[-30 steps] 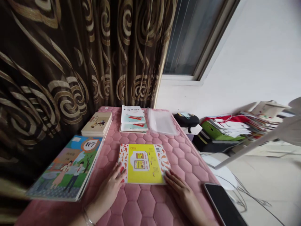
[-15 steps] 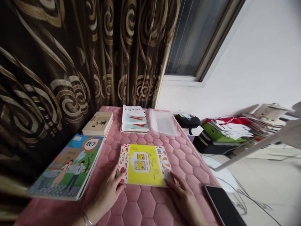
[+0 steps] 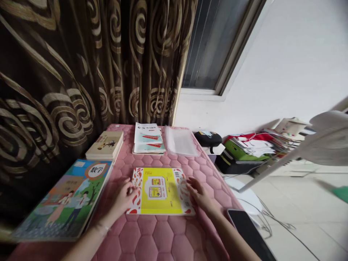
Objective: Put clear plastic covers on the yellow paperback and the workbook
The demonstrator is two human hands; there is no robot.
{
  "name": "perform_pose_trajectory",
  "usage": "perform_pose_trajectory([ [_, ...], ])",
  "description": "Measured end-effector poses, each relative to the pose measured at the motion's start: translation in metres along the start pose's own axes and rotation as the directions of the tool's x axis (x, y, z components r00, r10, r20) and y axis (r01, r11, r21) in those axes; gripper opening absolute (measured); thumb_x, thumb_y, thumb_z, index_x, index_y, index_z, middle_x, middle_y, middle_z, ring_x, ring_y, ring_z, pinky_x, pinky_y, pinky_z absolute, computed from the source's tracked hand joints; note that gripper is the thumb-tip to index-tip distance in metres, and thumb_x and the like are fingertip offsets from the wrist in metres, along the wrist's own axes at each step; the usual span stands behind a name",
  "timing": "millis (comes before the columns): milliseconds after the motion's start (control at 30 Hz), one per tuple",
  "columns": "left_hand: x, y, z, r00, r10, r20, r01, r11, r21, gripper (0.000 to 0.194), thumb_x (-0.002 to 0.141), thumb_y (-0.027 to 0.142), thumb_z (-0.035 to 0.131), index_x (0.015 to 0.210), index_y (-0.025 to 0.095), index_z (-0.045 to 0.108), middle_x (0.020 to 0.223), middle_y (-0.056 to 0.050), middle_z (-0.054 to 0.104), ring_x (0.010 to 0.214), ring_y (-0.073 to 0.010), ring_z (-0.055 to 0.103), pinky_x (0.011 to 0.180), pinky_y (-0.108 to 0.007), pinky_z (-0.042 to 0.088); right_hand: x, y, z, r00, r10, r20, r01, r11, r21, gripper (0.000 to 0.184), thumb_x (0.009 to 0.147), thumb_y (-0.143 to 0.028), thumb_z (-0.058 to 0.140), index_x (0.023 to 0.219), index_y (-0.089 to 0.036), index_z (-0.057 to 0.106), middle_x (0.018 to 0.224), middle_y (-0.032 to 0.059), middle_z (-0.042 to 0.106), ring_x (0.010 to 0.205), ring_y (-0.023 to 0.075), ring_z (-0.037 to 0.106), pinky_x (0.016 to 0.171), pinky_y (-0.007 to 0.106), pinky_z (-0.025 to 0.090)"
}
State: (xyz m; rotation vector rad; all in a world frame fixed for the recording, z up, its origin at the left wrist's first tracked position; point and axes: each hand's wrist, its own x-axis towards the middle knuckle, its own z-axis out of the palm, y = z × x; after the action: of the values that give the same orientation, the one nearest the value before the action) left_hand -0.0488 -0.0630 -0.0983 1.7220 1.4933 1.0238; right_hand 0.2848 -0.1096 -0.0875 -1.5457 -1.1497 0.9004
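A yellow book (image 3: 160, 194) with white borders and red petal shapes lies flat on the pink quilted table cover (image 3: 152, 239). My left hand (image 3: 123, 195) is at its left edge, fingers loosely bent and a little apart, some overlapping the border in view. At the right edge is my right hand (image 3: 199, 195), its fingers partly stretched and lightly against the border. Neither hand lifts the book. Whether the left fingertips press on it I cannot tell. To the left lies a maths textbook (image 3: 65, 199) with two figures on its cover.
Behind the textbook sits a stack of beige books (image 3: 104, 145). Workbooks (image 3: 149, 139) and clear plastic covers (image 3: 182, 142) lie at the far end. A phone (image 3: 248, 232) rests at the right edge. Beyond it are a white lamp (image 3: 274, 166) and cables (image 3: 268, 217).
Both hands have moved up along the book's sides, and their fingers have loosened from the lower corners. The view has shifted slightly, moving the scene left.
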Motion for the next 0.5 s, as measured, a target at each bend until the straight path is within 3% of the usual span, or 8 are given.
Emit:
perform_pose_trajectory([
  [67,0.029,-0.002,0.008,0.99,-0.113,-0.088,0.11,0.993,-0.039,0.022,0.076,0.038,0.065,0.068,0.02,0.054,0.071,-0.001,0.065,0.086,-0.0226,0.068,0.084,-0.037,0.054,0.024,-0.008,0.006,0.997,0.048,-0.057,-0.048,0.999,0.012,0.048,0.071,-0.047,0.072,0.108,-0.017,0.064,0.107,0.0126,0.071,0.094,0.0271,0.07,0.072,0.034,0.059],
  [100,0.042,-0.004,0.013,0.984,-0.135,-0.116,0.131,0.991,-0.041,0.021,0.076,0.037,0.065,0.072,0.02,0.054,0.071,0.0,0.063,0.082,-0.0221,0.067,0.081,-0.037,0.054,0.034,-0.012,0.009,0.995,0.075,-0.067,-0.075,0.997,0.006,0.044,0.069,-0.044,0.073,0.103,-0.017,0.065,0.102,0.0122,0.072,0.091,0.0267,0.07,0.07,0.033,0.059],
  [267,0.074,-0.013,0.026,0.966,-0.167,-0.199,0.161,0.986,-0.046,0.029,0.075,0.026,0.07,0.099,0.018,0.055,0.103,-0.009,0.067,0.104,-0.0231,0.065,0.09,-0.037,0.05,0.049,-0.013,0.017,0.992,0.118,-0.047,-0.119,0.993,-0.014,0.027,0.068,-0.031,0.073,0.09,-0.018,0.066,0.086,0.008,0.074,0.08,0.0239,0.071,0.062,0.03,0.058],
  [500,0.07,-0.021,0.029,0.983,-0.159,-0.095,0.154,0.986,-0.063,0.053,0.074,0.014,0.071,0.124,0.016,0.052,0.131,-0.016,0.06,0.12,-0.0233,0.059,0.1,-0.036,0.046,0.033,0.009,0.012,0.995,0.1,0.028,-0.102,0.992,0.07,0.036,0.061,-0.018,0.071,0.096,-0.02,0.063,0.088,0.0064,0.075,0.08,0.0243,0.072,0.063,0.031,0.06],
])
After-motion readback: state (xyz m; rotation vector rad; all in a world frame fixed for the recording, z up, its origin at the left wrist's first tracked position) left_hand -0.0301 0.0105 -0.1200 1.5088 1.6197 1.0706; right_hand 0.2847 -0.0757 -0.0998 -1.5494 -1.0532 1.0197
